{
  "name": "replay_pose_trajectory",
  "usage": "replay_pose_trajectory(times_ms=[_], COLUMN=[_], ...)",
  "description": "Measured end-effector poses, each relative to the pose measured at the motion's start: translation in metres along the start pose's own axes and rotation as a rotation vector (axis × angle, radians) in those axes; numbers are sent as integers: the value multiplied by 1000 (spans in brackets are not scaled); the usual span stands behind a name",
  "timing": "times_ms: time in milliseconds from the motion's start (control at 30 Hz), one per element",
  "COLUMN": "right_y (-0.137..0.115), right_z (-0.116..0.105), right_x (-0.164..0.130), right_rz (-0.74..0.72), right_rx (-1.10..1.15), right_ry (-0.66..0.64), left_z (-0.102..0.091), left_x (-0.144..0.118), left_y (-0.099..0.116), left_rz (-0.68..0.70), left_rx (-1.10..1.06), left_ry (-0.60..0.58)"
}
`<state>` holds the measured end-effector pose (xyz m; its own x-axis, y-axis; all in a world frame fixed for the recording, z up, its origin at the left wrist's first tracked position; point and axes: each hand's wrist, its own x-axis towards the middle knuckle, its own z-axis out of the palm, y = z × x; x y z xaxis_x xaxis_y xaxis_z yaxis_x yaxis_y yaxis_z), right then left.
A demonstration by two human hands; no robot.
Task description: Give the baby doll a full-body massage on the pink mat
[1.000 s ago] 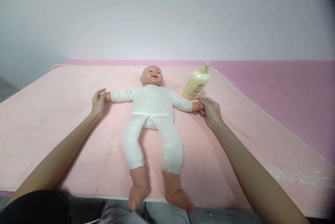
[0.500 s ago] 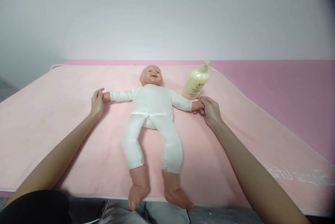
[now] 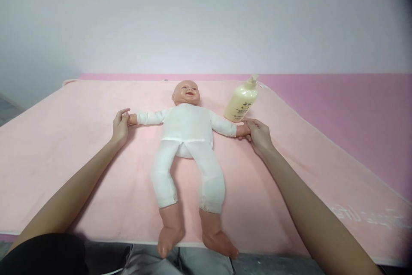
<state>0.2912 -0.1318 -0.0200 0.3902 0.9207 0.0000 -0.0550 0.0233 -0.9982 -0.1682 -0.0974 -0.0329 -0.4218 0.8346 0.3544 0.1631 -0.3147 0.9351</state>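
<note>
A baby doll (image 3: pixel 186 122) with a white cloth body and bare plastic head, hands and feet lies on its back, arms stretched out sideways and feet pointing towards me. My left hand (image 3: pixel 120 128) is closed around the doll's hand on the left side. On the other side, my right hand (image 3: pixel 259 135) grips the doll's other hand between thumb and fingers. Just beyond my right hand stands a pale yellow pump bottle (image 3: pixel 241 101) with printing on its front, apart from the doll's arm.
Under the doll a light pink towel (image 3: pixel 80 146) covers much of a darker pink surface (image 3: pixel 337 112), which shows at the right. A plain pale wall (image 3: pixel 206 17) rises behind. The doll's feet reach the towel's near edge, above my grey trousers (image 3: pixel 154 260).
My left hand has shifted very slightly to the right with the doll's hand in it. My right hand, the doll's body and the bottle stay practically where they were.
</note>
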Motion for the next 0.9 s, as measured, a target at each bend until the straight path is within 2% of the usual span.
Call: replay_pose_trajectory(times_ms=[167,333,700,900], right_y=[-3,-2,2,-3], right_z=[1,0,1,-2], right_x=[-4,-2,2,-3], right_rz=[-9,14,13,12], right_rx=[36,6,22,7], right_ry=[-15,-13,34,-71], left_z=[2,3,1,3], left_x=[0,-3,-1,-2], left_y=[3,8,0,6], left_rz=[-54,-70,-53,-37], left_rx=[-29,-12,-6,-9], left_ry=[12,-36,-19,-2])
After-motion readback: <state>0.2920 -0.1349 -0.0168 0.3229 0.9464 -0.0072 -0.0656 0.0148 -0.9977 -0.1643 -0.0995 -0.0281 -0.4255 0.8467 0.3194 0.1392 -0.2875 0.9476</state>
